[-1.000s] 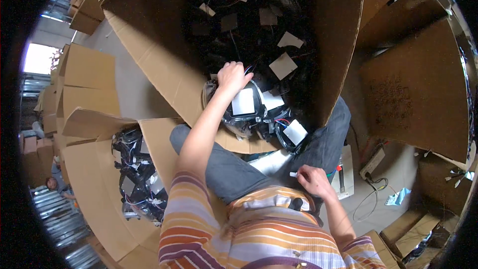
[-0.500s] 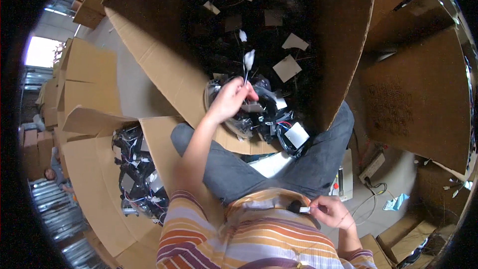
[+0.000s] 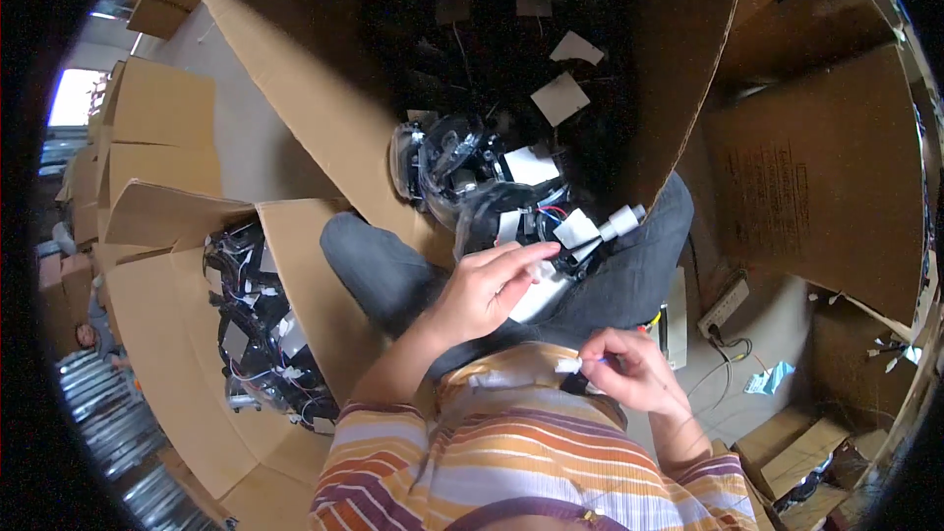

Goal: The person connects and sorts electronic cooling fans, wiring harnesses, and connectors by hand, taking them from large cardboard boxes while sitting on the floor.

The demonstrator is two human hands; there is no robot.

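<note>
My left hand [image 3: 487, 293] is in front of the black lamp-like assembly, its thumb and index finger closed on a small whitish connector [image 3: 540, 272], partly blurred. My right hand [image 3: 637, 371] pinches a small white plug [image 3: 567, 365] close to my waist; a bit of blue shows at its fingertips. The black assembly [image 3: 501, 211], with clear plastic wrap, red and blue wires and white tags, rests at the near edge of a large carton. A bigger white connector [image 3: 620, 223] lies to its right, over my knee.
The large open carton [image 3: 285, 98] holds several tagged dark parts. At left, another carton [image 3: 295, 275] contains black wired assemblies [image 3: 261, 334]. A power strip [image 3: 725, 305] with cables and a blue packet [image 3: 770, 378] lie on the floor at right. Another person [image 3: 95, 334] appears far left.
My left hand has come back from the carton toward my lap. My right hand has moved up and slightly left, still pinching the white plug. The view has shifted slightly.
</note>
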